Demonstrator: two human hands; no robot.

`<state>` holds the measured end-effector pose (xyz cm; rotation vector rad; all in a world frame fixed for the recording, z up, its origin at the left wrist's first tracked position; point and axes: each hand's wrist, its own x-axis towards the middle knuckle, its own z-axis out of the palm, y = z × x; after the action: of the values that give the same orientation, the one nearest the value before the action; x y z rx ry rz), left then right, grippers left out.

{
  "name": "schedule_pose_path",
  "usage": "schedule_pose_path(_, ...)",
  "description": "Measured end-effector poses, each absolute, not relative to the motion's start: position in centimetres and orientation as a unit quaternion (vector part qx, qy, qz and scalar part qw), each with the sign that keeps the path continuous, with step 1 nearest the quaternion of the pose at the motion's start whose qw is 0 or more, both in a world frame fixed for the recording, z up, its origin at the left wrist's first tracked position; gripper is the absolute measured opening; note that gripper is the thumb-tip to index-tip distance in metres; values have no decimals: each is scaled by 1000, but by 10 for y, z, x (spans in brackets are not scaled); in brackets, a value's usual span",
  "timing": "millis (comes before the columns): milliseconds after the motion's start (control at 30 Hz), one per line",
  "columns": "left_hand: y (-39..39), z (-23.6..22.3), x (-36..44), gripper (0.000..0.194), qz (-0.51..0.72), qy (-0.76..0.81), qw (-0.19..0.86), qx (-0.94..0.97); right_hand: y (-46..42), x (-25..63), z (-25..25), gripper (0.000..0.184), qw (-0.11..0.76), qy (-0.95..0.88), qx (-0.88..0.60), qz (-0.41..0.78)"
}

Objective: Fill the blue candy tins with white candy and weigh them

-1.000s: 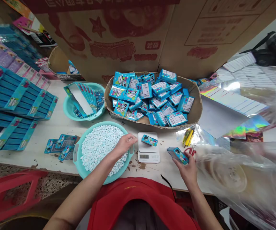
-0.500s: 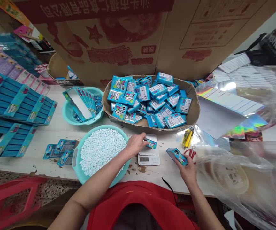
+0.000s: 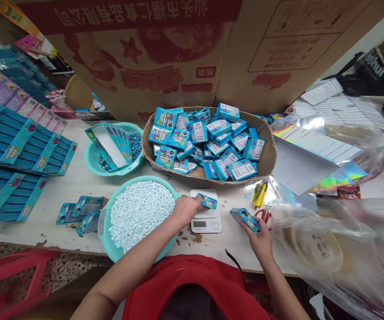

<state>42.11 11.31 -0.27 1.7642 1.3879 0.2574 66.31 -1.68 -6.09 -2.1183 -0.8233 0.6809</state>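
My left hand (image 3: 186, 210) reaches over the bowl's rim, fingers closed at the left end of a small blue candy box (image 3: 208, 201). That box is over the white digital scale (image 3: 206, 225); whether it rests on the platform I cannot tell. Further right, my right hand (image 3: 261, 235) grips a second blue candy box (image 3: 245, 219), tilted above the table. Left of the scale, a turquoise bowl (image 3: 103, 231) is full of small pale candies (image 3: 142, 209). Behind the scale, a cut-down cardboard box (image 3: 268, 153) holds many blue candy boxes (image 3: 218, 129).
Flattened blue packs (image 3: 85, 209) lie left of the bowl. A smaller turquoise bowl (image 3: 90, 155) holds folded cartons. Display trays (image 3: 15, 155) stack at left. Yellow cutters (image 3: 260, 194), red-handled scissors (image 3: 264, 218) and plastic bags (image 3: 332, 240) lie right. A large carton (image 3: 178, 49) stands behind.
My left hand has shifted slightly left and down at the box over the scale. My right hand keeps its box in nearly the same place. The view has tilted a little.
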Motion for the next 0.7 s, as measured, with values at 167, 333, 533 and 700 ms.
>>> schedule_pose_path(167,104,14,403,7,111,588,366,713,-12,652,-41,59,382,-365,-813,246)
schedule_pose_path(333,102,73,308,10,188,707,227,643,12,617,-28,64,365,-453,-771,258)
schedule_pose_path(533,113,105,151,23,114,883,-28,454,40,576,-43,62,348,-536,-703,313)
schedule_pose_path(700,146,64,71,29,62,923,-1,381,40,574,-50,62,331,-548,-694,330)
